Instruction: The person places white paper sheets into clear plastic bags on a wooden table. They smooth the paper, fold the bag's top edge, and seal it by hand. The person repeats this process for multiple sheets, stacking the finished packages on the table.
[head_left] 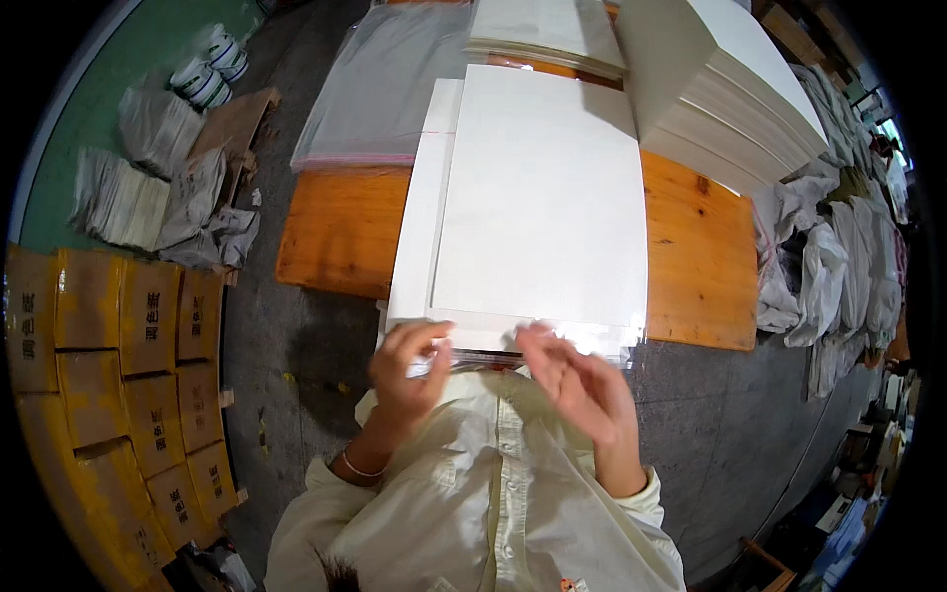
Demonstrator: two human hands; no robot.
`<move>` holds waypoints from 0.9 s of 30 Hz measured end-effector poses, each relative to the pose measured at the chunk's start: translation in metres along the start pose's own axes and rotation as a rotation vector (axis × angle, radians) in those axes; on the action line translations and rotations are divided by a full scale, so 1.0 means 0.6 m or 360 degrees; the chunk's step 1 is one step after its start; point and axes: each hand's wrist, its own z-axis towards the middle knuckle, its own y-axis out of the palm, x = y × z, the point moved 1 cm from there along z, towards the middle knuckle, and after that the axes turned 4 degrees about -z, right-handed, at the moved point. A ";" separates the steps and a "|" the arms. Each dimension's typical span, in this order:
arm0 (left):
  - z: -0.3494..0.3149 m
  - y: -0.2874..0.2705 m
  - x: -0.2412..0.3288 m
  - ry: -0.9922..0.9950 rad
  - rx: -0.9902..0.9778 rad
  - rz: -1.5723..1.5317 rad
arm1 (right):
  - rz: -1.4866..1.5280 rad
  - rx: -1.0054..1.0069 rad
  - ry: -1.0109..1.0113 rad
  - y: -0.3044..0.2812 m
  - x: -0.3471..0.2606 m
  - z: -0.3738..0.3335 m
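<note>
A stack of white sheets or boards [543, 187] lies in front of me, its top sheet shifted right over a lower white sheet [419, 222]. Clear plastic film [602, 340] shows along its near edge. At the near left corner is my left hand [409, 373], fingers curved and thumb a little apart, with no held thing visible. My right hand [577, 383] hovers by the near edge, fingers stretched out and palm turned inward. Both hands are slightly blurred; whether either touches the film I cannot tell.
Clear plastic bags [385, 89] lie on the wooden table [340, 232] at the far left. Behind the stack are more boards [543, 30], and a tall pile [730, 109] stands far right. Taped cartons [148, 316] are at left; grey-white sacking [838, 257] is at right.
</note>
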 end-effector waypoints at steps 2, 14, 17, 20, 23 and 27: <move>-0.009 -0.020 -0.025 -0.0395 0.0072 -0.0178 | -0.0203 -0.0346 0.0244 -0.045 0.014 -0.028; -0.049 -0.043 -0.060 -0.1362 -0.0501 -0.0709 | -0.3088 -0.0428 -0.1787 0.035 0.078 0.109; -0.063 -0.044 -0.066 -0.1422 -0.0451 -0.0739 | -0.3122 -0.0414 -0.1752 0.034 0.087 0.117; -0.064 -0.039 -0.066 -0.1439 -0.0426 -0.0868 | -0.3176 -0.0368 -0.1764 0.026 0.088 0.117; -0.072 -0.035 -0.077 -0.1438 -0.0401 -0.1017 | -0.3216 -0.0388 -0.1807 0.024 0.093 0.116; -0.075 -0.031 -0.069 -0.1216 -0.0299 -0.1034 | -0.3195 -0.0417 -0.1785 0.026 0.098 0.114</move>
